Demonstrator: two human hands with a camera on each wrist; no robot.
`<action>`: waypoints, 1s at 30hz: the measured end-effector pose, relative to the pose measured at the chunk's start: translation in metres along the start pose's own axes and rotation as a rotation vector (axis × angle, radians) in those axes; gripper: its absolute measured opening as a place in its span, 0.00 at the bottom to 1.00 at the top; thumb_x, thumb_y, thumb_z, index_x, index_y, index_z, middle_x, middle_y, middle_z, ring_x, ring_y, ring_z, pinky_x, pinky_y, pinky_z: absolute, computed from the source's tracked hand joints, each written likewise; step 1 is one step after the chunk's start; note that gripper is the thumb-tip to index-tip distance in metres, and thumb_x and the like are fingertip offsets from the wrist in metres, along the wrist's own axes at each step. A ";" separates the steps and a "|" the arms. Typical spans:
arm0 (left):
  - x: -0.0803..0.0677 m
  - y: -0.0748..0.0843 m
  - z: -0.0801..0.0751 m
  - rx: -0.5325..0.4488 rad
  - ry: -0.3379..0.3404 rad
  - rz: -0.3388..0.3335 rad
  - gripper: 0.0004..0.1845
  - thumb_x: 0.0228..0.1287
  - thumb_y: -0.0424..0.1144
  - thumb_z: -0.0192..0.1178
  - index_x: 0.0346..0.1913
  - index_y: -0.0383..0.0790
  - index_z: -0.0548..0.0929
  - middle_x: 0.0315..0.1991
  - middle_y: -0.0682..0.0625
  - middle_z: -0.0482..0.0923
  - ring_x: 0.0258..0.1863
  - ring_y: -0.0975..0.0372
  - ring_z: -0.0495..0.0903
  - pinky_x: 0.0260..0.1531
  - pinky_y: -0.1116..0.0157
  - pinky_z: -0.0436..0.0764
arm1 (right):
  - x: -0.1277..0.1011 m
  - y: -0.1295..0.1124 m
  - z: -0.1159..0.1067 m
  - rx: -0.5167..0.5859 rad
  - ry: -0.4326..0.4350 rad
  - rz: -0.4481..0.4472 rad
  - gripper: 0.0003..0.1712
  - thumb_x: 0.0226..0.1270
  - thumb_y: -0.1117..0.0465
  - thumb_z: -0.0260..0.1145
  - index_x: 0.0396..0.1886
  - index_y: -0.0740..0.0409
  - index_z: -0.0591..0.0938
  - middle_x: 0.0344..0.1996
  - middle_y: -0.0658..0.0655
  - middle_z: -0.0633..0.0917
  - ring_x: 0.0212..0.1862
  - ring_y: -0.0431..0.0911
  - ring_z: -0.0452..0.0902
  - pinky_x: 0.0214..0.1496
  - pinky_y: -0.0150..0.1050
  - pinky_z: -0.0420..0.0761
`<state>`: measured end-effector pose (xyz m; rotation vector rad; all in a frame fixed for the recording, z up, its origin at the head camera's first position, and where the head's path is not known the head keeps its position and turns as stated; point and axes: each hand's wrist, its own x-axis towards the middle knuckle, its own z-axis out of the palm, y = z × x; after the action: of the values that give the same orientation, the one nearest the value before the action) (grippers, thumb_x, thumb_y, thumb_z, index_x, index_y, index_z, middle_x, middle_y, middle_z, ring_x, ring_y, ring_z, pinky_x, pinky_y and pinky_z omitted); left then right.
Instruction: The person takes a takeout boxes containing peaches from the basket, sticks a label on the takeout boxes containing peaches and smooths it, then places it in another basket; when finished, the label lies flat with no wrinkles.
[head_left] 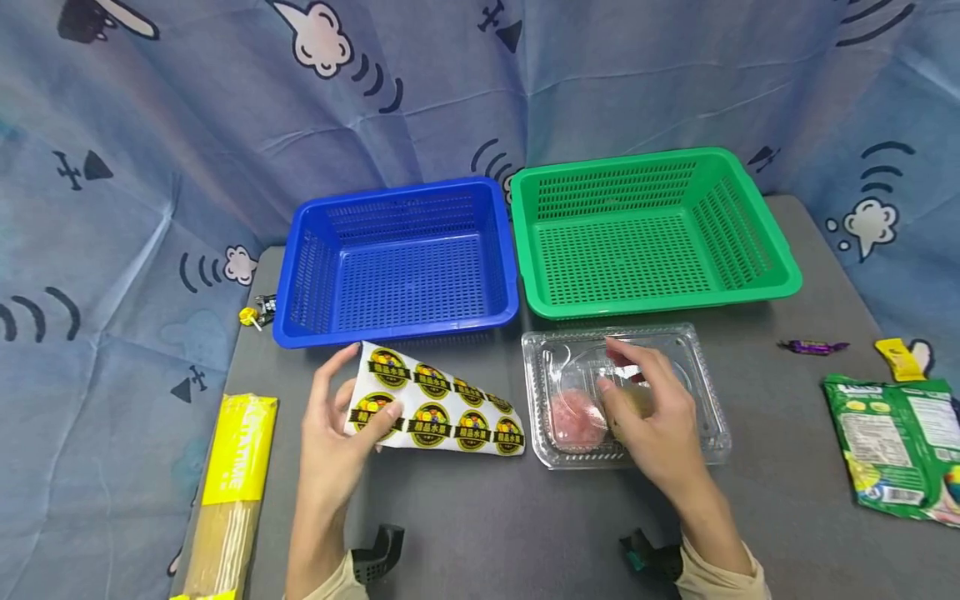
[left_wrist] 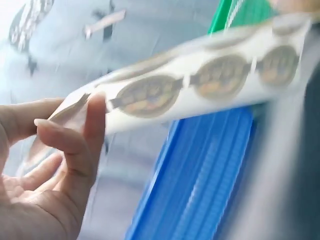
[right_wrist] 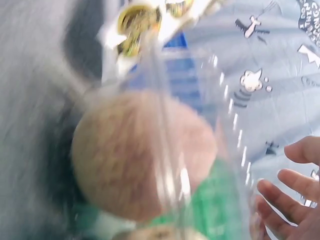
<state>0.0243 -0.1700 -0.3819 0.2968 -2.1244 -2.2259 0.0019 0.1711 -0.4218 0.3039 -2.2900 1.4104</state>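
**Mia:** What is the left hand (head_left: 333, 429) doing?

**Ben:** It pinches one end of a white sheet of round yellow-and-black stickers (head_left: 435, 408). The thumb is on one side and the fingers are on the other. The sheet lies tilted on the grey table (head_left: 487, 533), just in front of the blue plastic basket (head_left: 397, 262).

**Mia:** And the right hand (head_left: 648, 417)?

**Ben:** It rests on top of a clear plastic box with a lid (head_left: 626, 396). The fingers curl a little over the lid. I cannot tell if it really grips the box or only touches it. The box sits on the table in front of the green plastic basket (head_left: 652, 233). Inside is a round pink ball (head_left: 573, 417).

**Mia:** What could go wrong?

**Ben:** I think the sheet could bend or slip, because it is thin and held at one end only. The box looks smooth, so the hand might slide off. If it tips, the lid could pop open and the ball might roll out.
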 end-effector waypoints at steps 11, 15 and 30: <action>-0.023 0.017 0.065 -0.123 -0.136 0.156 0.37 0.59 0.16 0.67 0.73 0.32 0.70 0.50 0.46 0.87 0.36 0.63 0.88 0.27 0.68 0.87 | 0.009 -0.036 0.021 0.131 -0.052 -0.095 0.22 0.54 0.80 0.75 0.50 0.64 0.89 0.44 0.61 0.89 0.42 0.40 0.80 0.49 0.26 0.77; -0.028 0.017 0.078 -0.136 -0.151 0.181 0.35 0.61 0.17 0.68 0.71 0.33 0.72 0.49 0.46 0.87 0.34 0.64 0.87 0.21 0.69 0.84 | 0.009 -0.050 0.029 0.267 -0.092 -0.131 0.22 0.53 0.82 0.75 0.49 0.67 0.88 0.42 0.60 0.89 0.39 0.39 0.79 0.41 0.27 0.79; -0.039 0.013 0.097 -0.132 -0.212 0.181 0.31 0.64 0.20 0.68 0.69 0.34 0.74 0.53 0.32 0.85 0.40 0.63 0.89 0.33 0.65 0.90 | 0.008 -0.065 0.034 0.354 -0.169 -0.057 0.28 0.48 0.81 0.79 0.52 0.66 0.87 0.42 0.62 0.87 0.42 0.38 0.79 0.37 0.30 0.78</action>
<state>0.0443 -0.0690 -0.3616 -0.1378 -1.9901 -2.3657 0.0119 0.1112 -0.3797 0.6124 -2.1283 1.8193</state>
